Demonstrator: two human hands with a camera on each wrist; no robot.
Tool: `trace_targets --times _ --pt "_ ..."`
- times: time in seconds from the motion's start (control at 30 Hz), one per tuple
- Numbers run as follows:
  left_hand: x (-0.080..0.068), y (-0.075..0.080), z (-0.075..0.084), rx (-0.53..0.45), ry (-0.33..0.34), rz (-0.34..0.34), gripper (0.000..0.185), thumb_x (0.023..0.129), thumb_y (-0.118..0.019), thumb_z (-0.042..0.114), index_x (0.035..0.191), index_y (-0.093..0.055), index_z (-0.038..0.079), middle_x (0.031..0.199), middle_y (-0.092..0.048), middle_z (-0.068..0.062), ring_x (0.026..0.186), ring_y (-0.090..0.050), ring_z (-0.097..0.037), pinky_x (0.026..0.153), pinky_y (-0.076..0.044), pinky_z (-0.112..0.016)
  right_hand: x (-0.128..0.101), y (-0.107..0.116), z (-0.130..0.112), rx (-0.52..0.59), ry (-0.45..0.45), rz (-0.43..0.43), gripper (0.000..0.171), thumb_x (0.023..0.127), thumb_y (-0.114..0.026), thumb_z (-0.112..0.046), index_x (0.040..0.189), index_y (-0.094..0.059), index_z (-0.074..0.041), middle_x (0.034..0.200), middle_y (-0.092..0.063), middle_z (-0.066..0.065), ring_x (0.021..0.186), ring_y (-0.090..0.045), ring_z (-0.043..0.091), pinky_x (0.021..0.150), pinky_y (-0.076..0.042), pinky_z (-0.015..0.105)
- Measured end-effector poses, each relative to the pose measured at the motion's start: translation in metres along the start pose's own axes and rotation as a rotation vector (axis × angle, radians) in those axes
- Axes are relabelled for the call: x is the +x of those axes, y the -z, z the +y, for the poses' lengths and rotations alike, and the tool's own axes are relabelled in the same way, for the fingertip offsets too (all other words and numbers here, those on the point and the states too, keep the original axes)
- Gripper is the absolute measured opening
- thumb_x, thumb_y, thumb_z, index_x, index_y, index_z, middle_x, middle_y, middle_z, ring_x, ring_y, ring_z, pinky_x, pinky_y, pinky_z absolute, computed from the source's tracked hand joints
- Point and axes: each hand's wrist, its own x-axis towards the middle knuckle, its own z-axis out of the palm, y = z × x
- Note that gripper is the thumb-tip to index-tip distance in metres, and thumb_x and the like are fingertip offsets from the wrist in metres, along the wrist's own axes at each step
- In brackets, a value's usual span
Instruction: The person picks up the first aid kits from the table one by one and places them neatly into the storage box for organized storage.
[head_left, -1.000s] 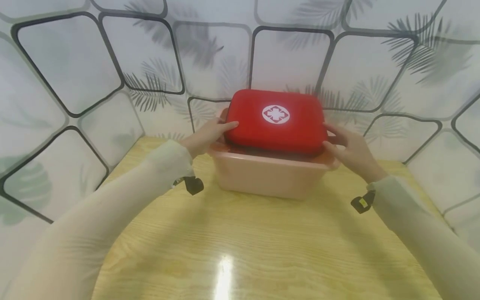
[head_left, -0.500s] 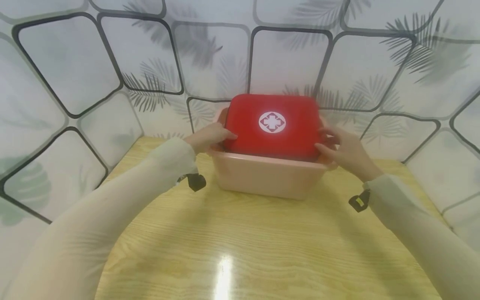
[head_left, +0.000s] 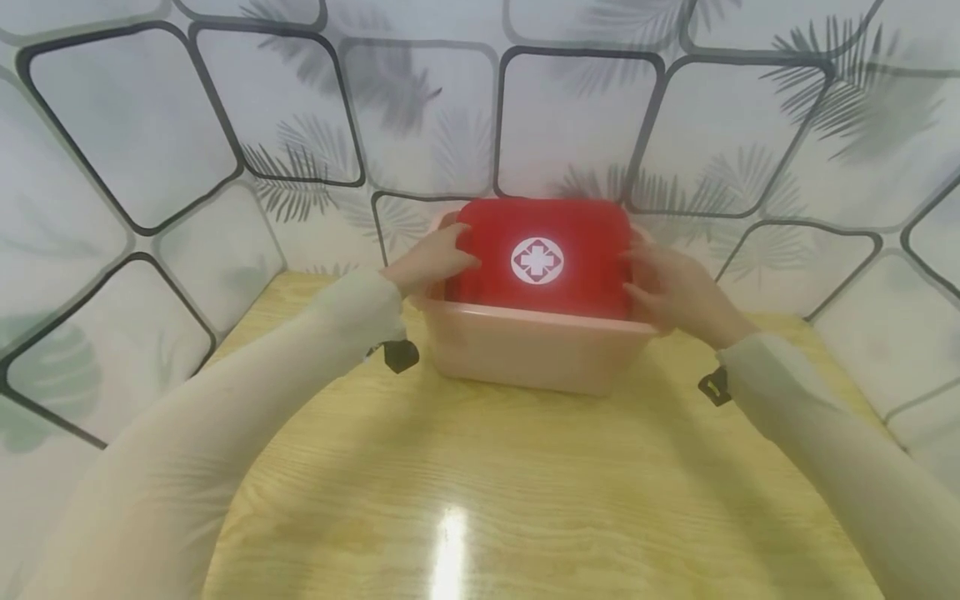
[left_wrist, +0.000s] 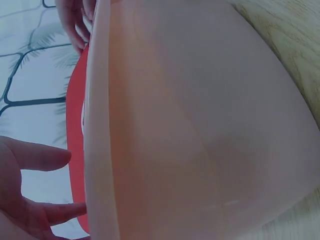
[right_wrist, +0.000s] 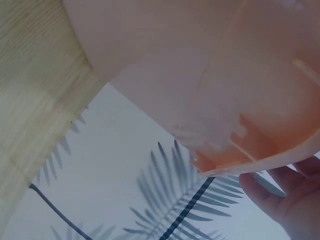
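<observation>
A red first-aid case (head_left: pixel 581 258) with a white cross emblem sits inside a pale pink plastic tub (head_left: pixel 525 350), its top tilted back against the rear and standing above the front rim. My left hand (head_left: pixel 435 260) is at the case's left edge, fingers spread; the left wrist view shows thumb and fingers apart beside the red case (left_wrist: pixel 75 125) and the tub's rim. At the opposite edge is my right hand (head_left: pixel 675 283), blurred, fingers loosely extended. In the right wrist view its fingertips are by the tub's rim (right_wrist: pixel 270 162). The case's lower part is hidden in the tub.
The tub stands on a light wood-grain table (head_left: pixel 480 467) near the back. A patterned white wall covering (head_left: pixel 420 108) with dark outlines and leaf prints rises behind and on both sides. A dark wrist device (head_left: pixel 401 356) hangs beneath the left sleeve.
The first-aid case has gone down deeper into the tub and shifted slightly left. Both hands moved inward with it, and their fingers have loosened from its sides.
</observation>
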Motion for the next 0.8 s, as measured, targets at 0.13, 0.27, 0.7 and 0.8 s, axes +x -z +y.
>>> trace_targets --times 0.13,0.27,0.7,0.8 --pt "0.002 -0.001 0.002 -0.029 0.031 -0.019 0.060 0.089 -0.056 0.018 0.143 -0.033 0.005 0.148 -0.039 -0.010 0.135 -0.038 -0.026 0.111 -0.032 -0.039 0.000 -0.002 -0.001 -0.081 0.035 -0.035 0.040 0.085 -0.064 -0.014 0.120 -0.059 0.002 0.137 -0.048 0.025 0.129 -0.041 0.042 0.106 -0.033 0.056" --pt "0.003 -0.002 0.002 -0.060 0.055 -0.041 0.063 0.088 -0.057 0.020 0.144 -0.032 0.005 0.149 -0.037 -0.010 0.136 -0.035 -0.025 0.112 -0.031 -0.038 0.000 -0.005 -0.002 -0.103 0.057 -0.012 0.035 0.082 -0.066 -0.012 0.113 -0.062 0.004 0.128 -0.055 0.027 0.120 -0.050 0.043 0.101 -0.038 0.054" --pt "0.004 -0.013 -0.007 0.015 0.004 -0.048 0.063 0.089 -0.055 0.020 0.145 -0.031 0.005 0.150 -0.035 -0.009 0.137 -0.035 -0.024 0.112 -0.031 -0.036 0.004 -0.013 0.006 -0.156 0.055 -0.041 0.022 0.084 -0.062 -0.015 0.102 -0.060 -0.001 0.099 -0.070 0.020 0.075 -0.067 0.034 0.074 -0.052 0.047" --pt "0.001 -0.017 -0.007 0.087 -0.031 -0.032 0.061 0.091 -0.055 0.024 0.144 -0.033 0.006 0.147 -0.040 -0.010 0.134 -0.040 -0.025 0.111 -0.033 -0.037 0.003 -0.014 0.008 -0.146 0.041 -0.060 0.024 0.086 -0.060 -0.016 0.106 -0.059 -0.001 0.106 -0.068 0.020 0.089 -0.067 0.037 0.082 -0.050 0.049"
